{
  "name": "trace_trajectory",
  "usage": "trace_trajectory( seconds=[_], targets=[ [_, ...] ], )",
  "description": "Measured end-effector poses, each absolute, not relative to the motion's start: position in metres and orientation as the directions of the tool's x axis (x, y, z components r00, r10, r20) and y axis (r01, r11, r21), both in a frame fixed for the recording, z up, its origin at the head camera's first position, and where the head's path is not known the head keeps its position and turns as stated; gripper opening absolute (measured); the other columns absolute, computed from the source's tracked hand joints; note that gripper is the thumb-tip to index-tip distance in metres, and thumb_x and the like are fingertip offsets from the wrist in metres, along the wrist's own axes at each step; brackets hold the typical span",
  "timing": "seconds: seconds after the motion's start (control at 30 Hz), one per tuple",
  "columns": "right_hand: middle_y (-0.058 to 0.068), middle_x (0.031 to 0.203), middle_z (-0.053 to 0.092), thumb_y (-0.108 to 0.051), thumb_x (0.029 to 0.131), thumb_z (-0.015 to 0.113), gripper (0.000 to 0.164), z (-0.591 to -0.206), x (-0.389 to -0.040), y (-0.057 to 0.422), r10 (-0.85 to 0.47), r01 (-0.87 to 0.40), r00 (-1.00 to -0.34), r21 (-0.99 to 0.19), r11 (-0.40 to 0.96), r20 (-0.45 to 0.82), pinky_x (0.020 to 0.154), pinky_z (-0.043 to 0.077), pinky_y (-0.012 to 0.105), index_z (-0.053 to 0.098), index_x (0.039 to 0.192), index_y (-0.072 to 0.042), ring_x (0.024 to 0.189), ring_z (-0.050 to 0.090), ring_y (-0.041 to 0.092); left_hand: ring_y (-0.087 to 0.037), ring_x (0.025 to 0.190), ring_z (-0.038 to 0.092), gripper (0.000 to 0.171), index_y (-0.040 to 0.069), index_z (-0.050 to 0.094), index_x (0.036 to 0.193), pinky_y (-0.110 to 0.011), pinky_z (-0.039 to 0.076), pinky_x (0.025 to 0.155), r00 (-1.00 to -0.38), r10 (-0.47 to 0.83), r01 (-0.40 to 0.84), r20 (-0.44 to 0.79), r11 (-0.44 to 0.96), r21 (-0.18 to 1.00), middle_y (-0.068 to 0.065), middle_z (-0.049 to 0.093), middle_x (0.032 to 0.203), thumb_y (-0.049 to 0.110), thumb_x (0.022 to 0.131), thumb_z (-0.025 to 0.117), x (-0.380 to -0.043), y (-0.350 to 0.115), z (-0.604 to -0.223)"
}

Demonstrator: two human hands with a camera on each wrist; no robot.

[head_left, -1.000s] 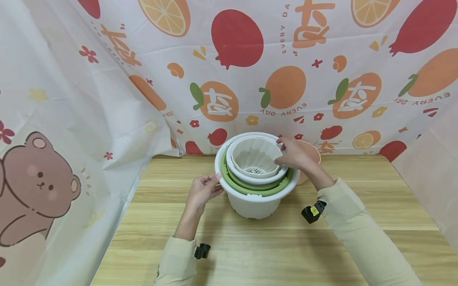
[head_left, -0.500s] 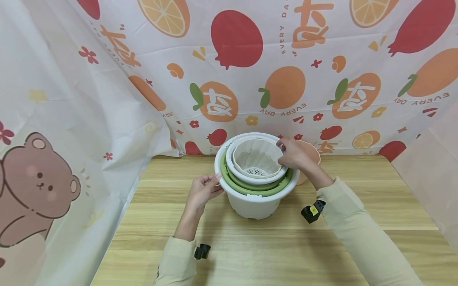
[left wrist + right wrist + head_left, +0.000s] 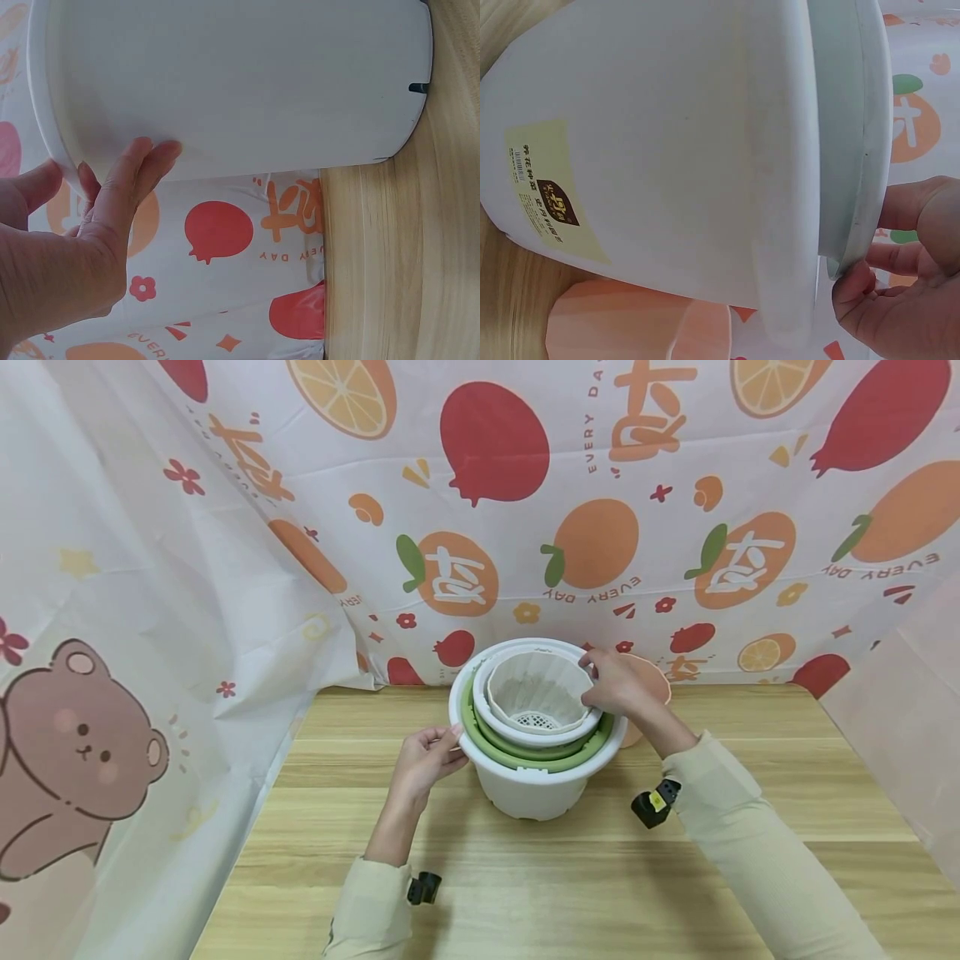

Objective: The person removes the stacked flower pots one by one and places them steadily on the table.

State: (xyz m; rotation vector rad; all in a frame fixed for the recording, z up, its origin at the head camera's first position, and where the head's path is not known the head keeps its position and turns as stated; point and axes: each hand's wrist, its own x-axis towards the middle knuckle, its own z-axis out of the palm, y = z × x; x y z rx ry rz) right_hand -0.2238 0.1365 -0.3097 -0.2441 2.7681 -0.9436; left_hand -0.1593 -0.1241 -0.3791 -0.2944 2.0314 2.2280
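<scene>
Several flower pots stand nested on the table: a large white pot (image 3: 531, 795) outermost, a green pot (image 3: 555, 763), a smaller white pot (image 3: 534, 738) and a cream wavy-rimmed pot (image 3: 528, 681) with a perforated bottom. My left hand (image 3: 427, 762) pinches the outer white pot's rim; in the left wrist view its thumb lies on the rim and its fingers touch the wall below. At the right back my right hand (image 3: 618, 685) holds the smaller white pot's rim, which rises above the outer rim in the right wrist view. Its fingertips reach beside the cream pot.
A peach-coloured pot (image 3: 649, 678) stands behind and right of the nested pots, partly hidden by my right hand. Wooden tabletop (image 3: 525, 885) extends in front. A fruit-print cloth (image 3: 525, 552) hangs directly behind, and a bear-print sheet (image 3: 187, 635) hangs at left.
The cream pot has shifted slightly right inside the smaller white pot, and the right fingertips have drawn back a little toward the rim. The left hand and outer pot stay put.
</scene>
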Motion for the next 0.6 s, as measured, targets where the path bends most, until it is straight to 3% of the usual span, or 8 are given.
trace_trajectory(
  seconds=[0.4,0.6],
  targets=[
    [0.019,0.100,0.048,0.000,0.078,0.060,0.045,-0.3091,-0.2250,0.1391,-0.223,-0.103,-0.966,-0.591,0.800,-0.134,0.069,0.048,0.032,0.048,0.121,0.005,0.092,0.045,0.032,-0.016,0.076,0.064,0.027,-0.013,0.052,0.101,-0.031,0.055,0.076,-0.973,-0.042,-0.222,-0.227,-0.097,0.970,-0.014,0.065,0.087,0.013,0.093,0.054,-0.1600,-0.1245,-0.3786],
    [0.014,0.092,0.048,-0.003,0.078,0.059,0.041,-0.3086,-0.2258,0.1427,-0.218,-0.103,-0.967,-0.583,0.806,-0.131,0.063,0.043,0.028,0.051,0.118,0.003,0.089,0.046,0.029,-0.016,0.077,0.064,0.027,-0.013,0.052,0.100,-0.031,0.055,0.076,-0.974,-0.040,-0.219,-0.224,-0.097,0.971,-0.014,0.065,0.088,0.013,0.093,0.054,-0.1597,-0.1245,-0.3787]
  ],
)
